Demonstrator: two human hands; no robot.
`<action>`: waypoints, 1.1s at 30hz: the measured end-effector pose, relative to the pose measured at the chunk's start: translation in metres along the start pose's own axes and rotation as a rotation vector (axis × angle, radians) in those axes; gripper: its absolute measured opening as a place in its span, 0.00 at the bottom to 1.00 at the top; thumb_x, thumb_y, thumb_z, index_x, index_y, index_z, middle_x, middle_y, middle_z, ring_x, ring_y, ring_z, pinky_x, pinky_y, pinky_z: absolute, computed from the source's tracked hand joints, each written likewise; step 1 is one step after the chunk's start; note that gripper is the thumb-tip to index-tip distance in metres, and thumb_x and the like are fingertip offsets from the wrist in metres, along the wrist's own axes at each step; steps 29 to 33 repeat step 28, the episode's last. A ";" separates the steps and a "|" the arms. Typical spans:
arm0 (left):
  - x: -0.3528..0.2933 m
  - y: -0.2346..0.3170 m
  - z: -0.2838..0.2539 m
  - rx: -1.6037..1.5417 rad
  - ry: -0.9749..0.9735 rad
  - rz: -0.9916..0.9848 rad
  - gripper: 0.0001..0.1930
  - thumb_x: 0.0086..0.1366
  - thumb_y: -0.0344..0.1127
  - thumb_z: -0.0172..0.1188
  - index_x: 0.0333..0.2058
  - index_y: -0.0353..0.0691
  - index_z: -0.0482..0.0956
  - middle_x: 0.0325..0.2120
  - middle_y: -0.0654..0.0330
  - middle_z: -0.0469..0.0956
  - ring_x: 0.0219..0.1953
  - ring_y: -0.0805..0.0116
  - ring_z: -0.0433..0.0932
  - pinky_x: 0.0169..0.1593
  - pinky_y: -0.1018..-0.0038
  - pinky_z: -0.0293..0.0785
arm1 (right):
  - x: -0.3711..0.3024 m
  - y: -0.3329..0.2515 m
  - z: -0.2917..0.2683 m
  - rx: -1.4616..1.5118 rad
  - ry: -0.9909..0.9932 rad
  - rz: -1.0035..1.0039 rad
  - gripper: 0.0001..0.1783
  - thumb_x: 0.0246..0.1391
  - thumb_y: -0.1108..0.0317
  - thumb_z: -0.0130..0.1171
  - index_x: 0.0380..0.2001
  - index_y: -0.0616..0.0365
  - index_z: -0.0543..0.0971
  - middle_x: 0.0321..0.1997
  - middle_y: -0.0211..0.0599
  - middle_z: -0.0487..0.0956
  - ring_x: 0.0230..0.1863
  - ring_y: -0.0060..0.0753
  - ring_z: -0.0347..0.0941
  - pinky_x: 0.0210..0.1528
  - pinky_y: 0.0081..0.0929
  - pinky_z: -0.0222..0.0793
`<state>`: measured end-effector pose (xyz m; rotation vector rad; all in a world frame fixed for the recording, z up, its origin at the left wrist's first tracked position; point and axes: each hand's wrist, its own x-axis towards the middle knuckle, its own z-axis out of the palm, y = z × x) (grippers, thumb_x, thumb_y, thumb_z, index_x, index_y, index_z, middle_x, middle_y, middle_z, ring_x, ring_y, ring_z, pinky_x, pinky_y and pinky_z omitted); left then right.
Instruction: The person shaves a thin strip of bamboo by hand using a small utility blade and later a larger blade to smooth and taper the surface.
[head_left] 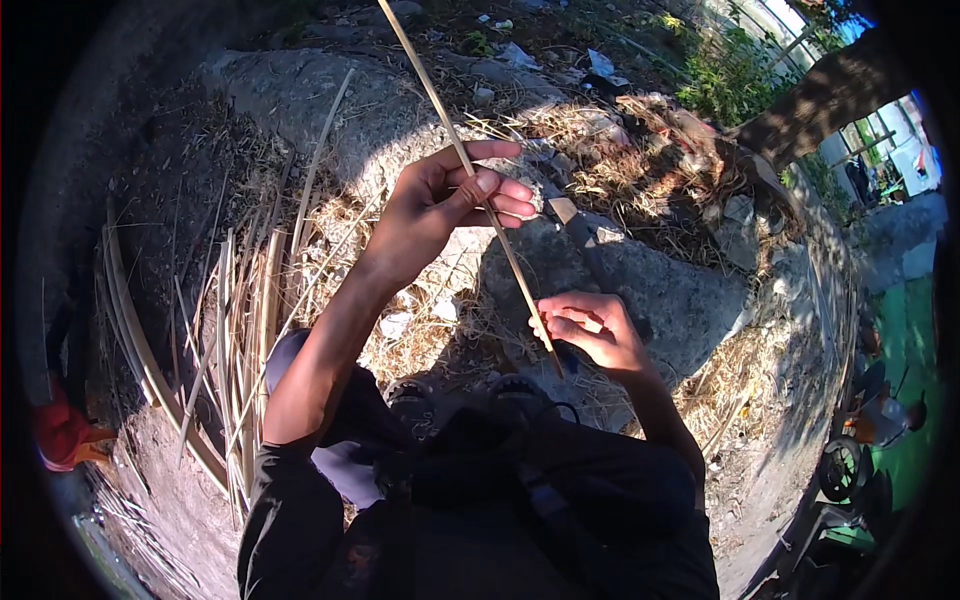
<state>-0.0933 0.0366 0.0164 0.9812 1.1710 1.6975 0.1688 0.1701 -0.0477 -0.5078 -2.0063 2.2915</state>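
A long, thin bamboo strip [437, 97] slants from the top of the view down toward my lap. Higher up, my left hand [430, 205] pinches it between thumb and fingers, with the index finger stretched out past it. Close to the strip's lower end, my right hand [595, 328] grips it, fingers curled. Beyond my right hand, a dark, long object with a pale, wood-coloured end [566, 210] lies against a grey stone block [660, 290]; its kind is unclear.
Several split bamboo strips [228, 350] lean and lie at my left. Dry straw and shavings [625, 170] cover the ground ahead. A tree trunk [830, 98] slants in at the upper right. People show at both sides, one in red [62, 425]; a wheel [843, 470] stands far right.
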 end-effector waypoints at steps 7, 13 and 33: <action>-0.001 0.005 0.003 0.037 0.041 -0.003 0.20 0.80 0.35 0.53 0.65 0.33 0.71 0.43 0.51 0.87 0.47 0.61 0.88 0.54 0.63 0.85 | 0.006 -0.007 0.011 -0.069 0.166 -0.014 0.09 0.67 0.73 0.64 0.46 0.67 0.83 0.42 0.38 0.87 0.44 0.27 0.85 0.51 0.27 0.80; -0.001 -0.002 -0.001 0.006 0.048 0.036 0.20 0.80 0.34 0.53 0.65 0.32 0.72 0.43 0.51 0.86 0.47 0.60 0.88 0.54 0.63 0.85 | 0.010 0.000 0.015 -0.244 0.204 -0.111 0.06 0.69 0.73 0.59 0.43 0.66 0.81 0.38 0.38 0.86 0.39 0.27 0.84 0.45 0.29 0.81; 0.002 -0.004 -0.012 0.042 0.179 0.047 0.20 0.79 0.38 0.56 0.62 0.32 0.74 0.43 0.49 0.86 0.46 0.58 0.88 0.53 0.61 0.85 | 0.010 0.009 -0.004 -0.362 0.386 -0.280 0.19 0.69 0.77 0.58 0.61 0.60 0.76 0.51 0.41 0.86 0.53 0.31 0.83 0.57 0.30 0.78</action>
